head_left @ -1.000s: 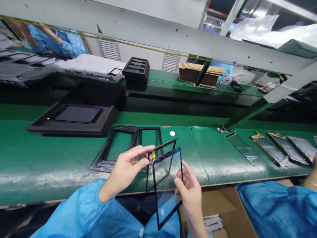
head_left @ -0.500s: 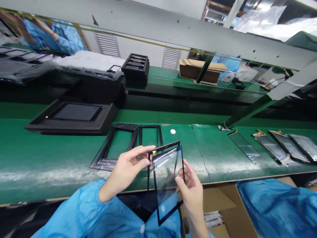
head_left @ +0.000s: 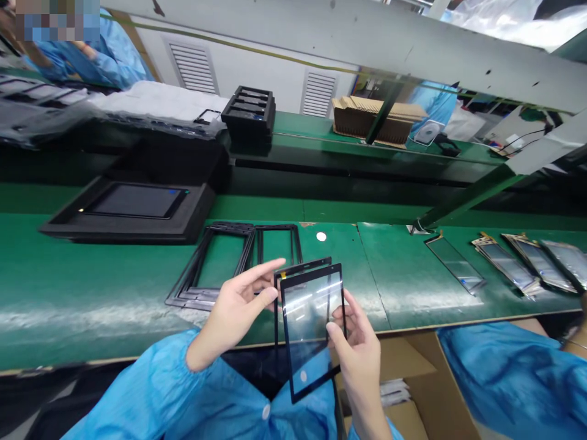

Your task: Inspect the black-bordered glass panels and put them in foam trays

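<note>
My left hand (head_left: 236,315) pinches the left side of a thin black tablet frame (head_left: 302,267) between thumb and fingers, its index finger stretched along the top corner. In front of that frame is a clear touch glass panel (head_left: 312,336) with a black border. My right hand (head_left: 360,351) grips the panel by its right edge, thumb on the face and fingers behind. The panel overlaps the frame at a slight angle, hiding much of it; whether they touch I cannot tell. A yellow tab (head_left: 283,275) shows at their upper left corner. Behind my left hand lie stacked black frames (head_left: 197,300).
A black foam box (head_left: 192,223) holding a dark screen (head_left: 132,200) sits at the left. Single glass (head_left: 454,263) and stacked panels (head_left: 507,263) lie at the right, near a green post (head_left: 468,195). A cardboard box (head_left: 408,354) and a co-worker's blue sleeve (head_left: 513,379) are below.
The glass panel has turned slightly and its lower end has risen a little; its top edge now runs more nearly along the frame's. Both hands keep their grips. The view has shifted slightly.
</note>
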Available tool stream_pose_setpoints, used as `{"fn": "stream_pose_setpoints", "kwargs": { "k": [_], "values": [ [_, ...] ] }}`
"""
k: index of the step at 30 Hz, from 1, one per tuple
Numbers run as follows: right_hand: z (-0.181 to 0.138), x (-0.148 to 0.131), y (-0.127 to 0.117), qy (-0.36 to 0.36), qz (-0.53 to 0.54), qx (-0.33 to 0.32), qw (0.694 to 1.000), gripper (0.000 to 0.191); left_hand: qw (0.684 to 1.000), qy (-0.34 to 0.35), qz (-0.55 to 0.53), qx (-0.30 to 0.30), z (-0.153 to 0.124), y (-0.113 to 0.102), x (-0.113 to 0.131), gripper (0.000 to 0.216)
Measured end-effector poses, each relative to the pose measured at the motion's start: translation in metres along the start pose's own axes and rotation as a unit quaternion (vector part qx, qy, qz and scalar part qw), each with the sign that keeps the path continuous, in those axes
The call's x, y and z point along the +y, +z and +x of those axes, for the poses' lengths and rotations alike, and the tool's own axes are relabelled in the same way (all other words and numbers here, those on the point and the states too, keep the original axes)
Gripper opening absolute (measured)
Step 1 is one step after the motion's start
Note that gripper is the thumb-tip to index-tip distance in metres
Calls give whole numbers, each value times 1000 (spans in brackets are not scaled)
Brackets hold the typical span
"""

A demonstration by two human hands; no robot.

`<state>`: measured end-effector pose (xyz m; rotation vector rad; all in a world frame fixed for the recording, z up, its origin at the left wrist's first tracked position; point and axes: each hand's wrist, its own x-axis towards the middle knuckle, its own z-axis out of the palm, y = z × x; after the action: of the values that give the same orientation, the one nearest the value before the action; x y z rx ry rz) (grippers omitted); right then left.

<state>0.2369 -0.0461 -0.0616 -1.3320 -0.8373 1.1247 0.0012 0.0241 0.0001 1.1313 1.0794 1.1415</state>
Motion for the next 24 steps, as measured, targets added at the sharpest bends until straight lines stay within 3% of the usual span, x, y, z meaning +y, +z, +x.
{"fn": "stream_pose_setpoints", "kwargs": {
  "k": [5,8,13,24],
  "values": [
    [-5,-1,-1,17,-5,-8,1000,65,963,164,210,34,-1,2,6,26],
    [-11,1,5,8,0,17,1000,67,944,211,243,66,0,5,4,25],
    [-18,11,14,-4,-6,80,997,68,960,169,215,58,2,7,-3,20],
    [-13,18,7,-6,4,71,997,71,963,141,231,-22,0,9,-5,29]
  ]
}}
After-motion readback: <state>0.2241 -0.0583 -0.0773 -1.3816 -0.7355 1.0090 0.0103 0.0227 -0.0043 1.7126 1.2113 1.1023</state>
